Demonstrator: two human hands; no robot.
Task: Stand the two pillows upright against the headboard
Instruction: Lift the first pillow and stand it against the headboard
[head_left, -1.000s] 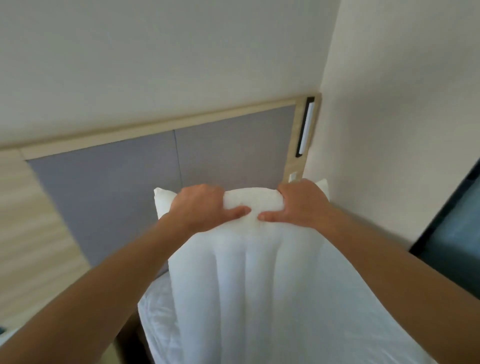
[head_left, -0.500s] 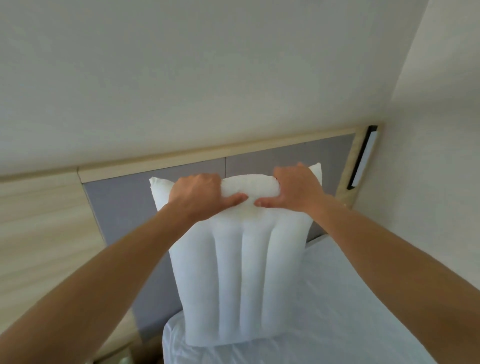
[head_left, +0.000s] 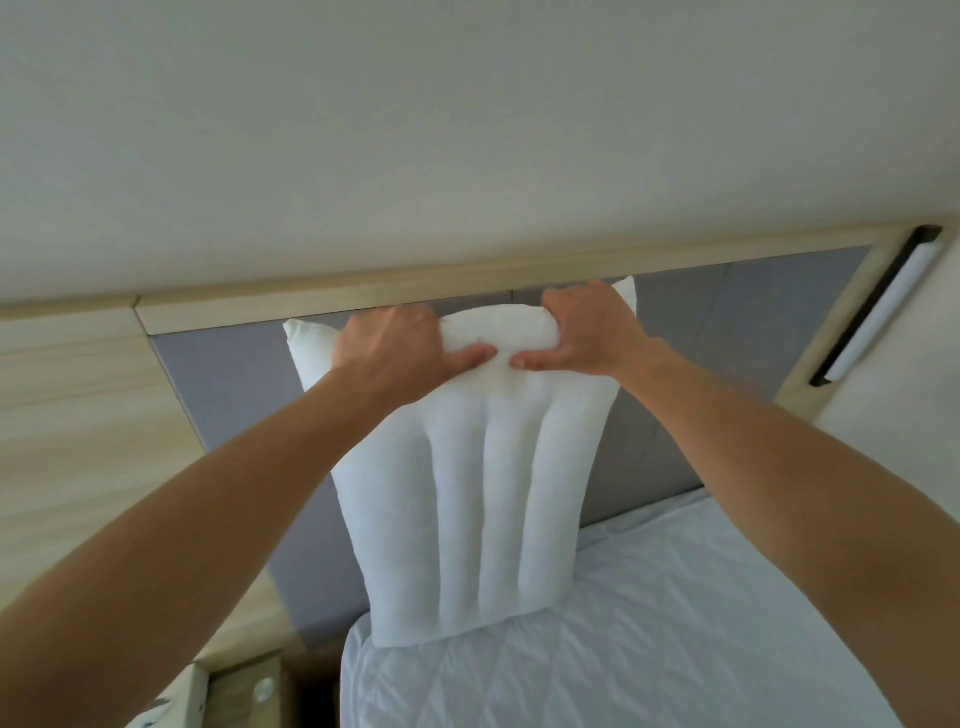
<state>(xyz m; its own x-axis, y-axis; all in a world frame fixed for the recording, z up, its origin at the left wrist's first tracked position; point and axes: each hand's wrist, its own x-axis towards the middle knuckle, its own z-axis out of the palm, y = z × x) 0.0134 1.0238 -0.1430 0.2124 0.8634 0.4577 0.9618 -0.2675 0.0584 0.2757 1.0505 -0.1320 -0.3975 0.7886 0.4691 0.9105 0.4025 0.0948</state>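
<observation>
A white ribbed pillow stands upright at the left end of the bed, its bottom edge on the white mattress and its back toward the grey padded headboard. My left hand and my right hand both grip its top edge, side by side, thumbs nearly touching on the front. Only this one pillow is in view.
A light wooden frame caps the headboard, with wooden wall panelling to the left. A long reading lamp is mounted on the right post. A wooden bedside unit sits low beside the bed's left edge.
The pillow has come down and further back toward the headboard, its bottom now resting on the mattress. Both hands keep the same grip on its top edge, and more of the bed shows.
</observation>
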